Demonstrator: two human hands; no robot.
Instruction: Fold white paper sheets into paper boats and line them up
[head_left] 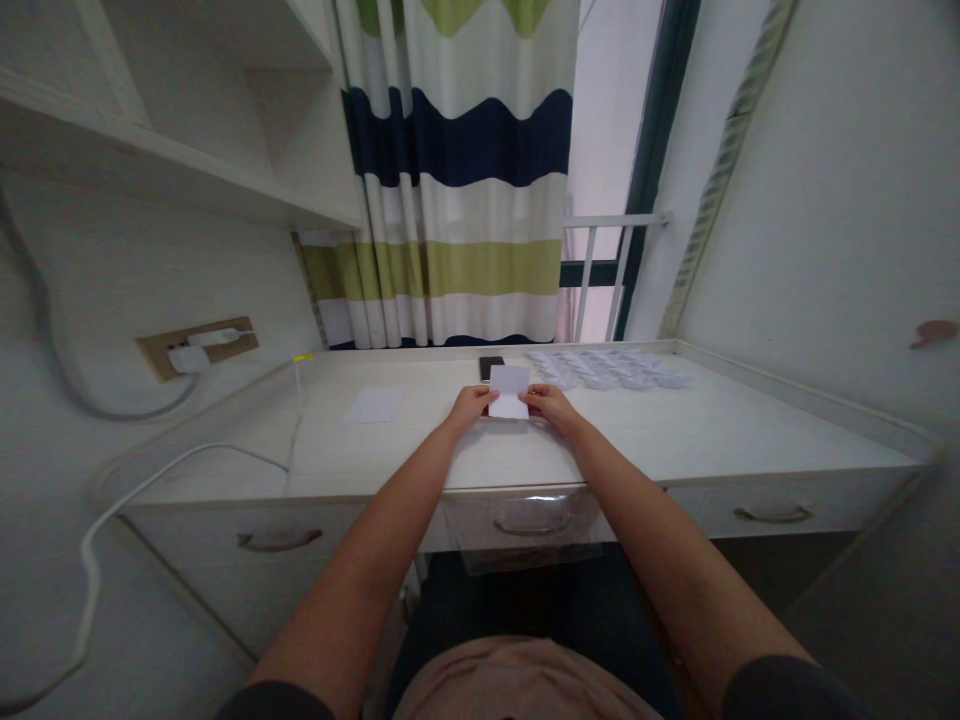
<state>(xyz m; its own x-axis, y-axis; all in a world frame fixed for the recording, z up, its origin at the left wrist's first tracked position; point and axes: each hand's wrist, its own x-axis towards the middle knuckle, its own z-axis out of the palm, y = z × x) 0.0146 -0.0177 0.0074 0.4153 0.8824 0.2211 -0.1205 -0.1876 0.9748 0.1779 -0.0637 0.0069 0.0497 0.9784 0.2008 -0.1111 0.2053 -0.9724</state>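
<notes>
A small white card or folded paper [509, 391] is held up over the middle of the desk [420, 450]. My left hand [472, 405] pinches its left edge, and my right hand [552, 406] grips the right edge. Something reddish peeks out near the fingers at the paper's lower edge; what it is I cannot make out. Just behind the paper lies a flat black object [491, 366]. To the right of it several small clear plastic packets [611, 368] are laid out in rows. A flat white sheet [374, 404] rests left of my hands.
A white cable [217, 447] runs over the desk's left part from the wall socket [199, 348]. Below the desktop edge, clear plastic film [525, 540] hangs over the middle drawer. Shelves [187, 150] overhang at upper left; a striped curtain [465, 210] hangs behind.
</notes>
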